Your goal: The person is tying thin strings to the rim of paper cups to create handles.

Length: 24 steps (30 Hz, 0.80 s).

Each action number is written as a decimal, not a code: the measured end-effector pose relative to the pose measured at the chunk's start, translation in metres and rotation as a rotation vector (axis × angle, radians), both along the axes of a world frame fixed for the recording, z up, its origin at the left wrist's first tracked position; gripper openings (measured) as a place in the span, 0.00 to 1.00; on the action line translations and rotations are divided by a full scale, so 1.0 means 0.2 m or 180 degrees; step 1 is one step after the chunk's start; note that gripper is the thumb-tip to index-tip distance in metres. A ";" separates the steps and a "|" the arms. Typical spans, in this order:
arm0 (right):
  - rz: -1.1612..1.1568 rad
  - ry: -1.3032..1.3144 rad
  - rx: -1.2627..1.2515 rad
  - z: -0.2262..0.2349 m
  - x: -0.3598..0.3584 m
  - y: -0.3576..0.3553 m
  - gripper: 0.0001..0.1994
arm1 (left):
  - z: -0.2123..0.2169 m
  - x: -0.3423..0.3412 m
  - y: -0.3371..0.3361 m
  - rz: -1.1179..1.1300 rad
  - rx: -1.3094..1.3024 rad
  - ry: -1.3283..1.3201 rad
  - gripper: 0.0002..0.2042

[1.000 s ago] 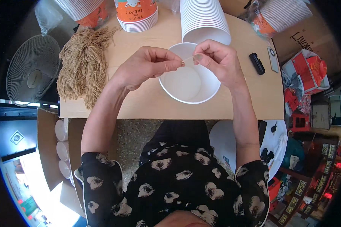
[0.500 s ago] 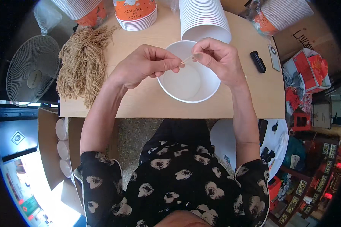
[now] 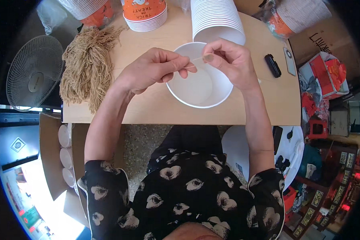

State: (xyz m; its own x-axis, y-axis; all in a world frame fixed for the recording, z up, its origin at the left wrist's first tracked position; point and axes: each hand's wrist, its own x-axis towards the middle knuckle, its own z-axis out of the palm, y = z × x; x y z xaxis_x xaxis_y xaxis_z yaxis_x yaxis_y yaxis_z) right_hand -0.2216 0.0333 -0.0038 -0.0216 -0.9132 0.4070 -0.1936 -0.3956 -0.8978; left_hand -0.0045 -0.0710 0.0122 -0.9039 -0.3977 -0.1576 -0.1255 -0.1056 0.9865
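Over a white paper bucket my two hands face each other with a thin pale strand of string stretched between them. My left hand pinches one end between thumb and forefinger, its other fingers curled. The thumb and forefinger of my right hand pinch the other end. The bucket stands upright on the table below, its mouth partly hidden by both hands. To the left lies a thick bundle of tan strings.
A stack of white buckets lies on its side behind. Orange printed buckets stand at the back. A black clip-like object and a phone-like slab lie at right. A fan stands left of the wooden table.
My left fingers have shifted slightly, with the forefinger and thumb drawn a little back from the right hand. The right hand has hardly moved.
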 end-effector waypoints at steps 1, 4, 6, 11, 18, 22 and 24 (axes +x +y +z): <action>0.0077 0.0131 0.0029 0.00 -0.02 0.00 0.05 | 0.00 0.00 0.00 -0.0009 0.0020 -0.0054 0.13; 0.0207 0.0283 0.0037 0.00 -0.03 0.01 0.05 | -0.01 0.00 -0.02 -0.0011 0.0013 -0.0096 0.12; 0.0257 0.0297 0.0007 0.01 -0.02 0.01 0.05 | -0.02 0.00 -0.03 -0.0007 -0.0022 -0.0089 0.12; -0.0149 0.0715 -0.0255 0.04 0.00 0.01 0.04 | -0.06 0.00 -0.04 0.0213 -0.0055 0.0116 0.11; -0.0260 0.0519 0.0141 0.02 0.00 -0.01 0.05 | -0.08 -0.03 0.04 0.0620 -0.0599 0.0340 0.10; -0.0142 0.0153 0.0247 0.01 0.01 -0.03 0.06 | -0.10 -0.04 0.05 0.0858 -0.0625 0.0428 0.09; -0.0080 0.0152 0.0382 0.01 0.02 -0.04 0.06 | -0.11 -0.04 0.05 0.0929 -0.0657 0.0455 0.09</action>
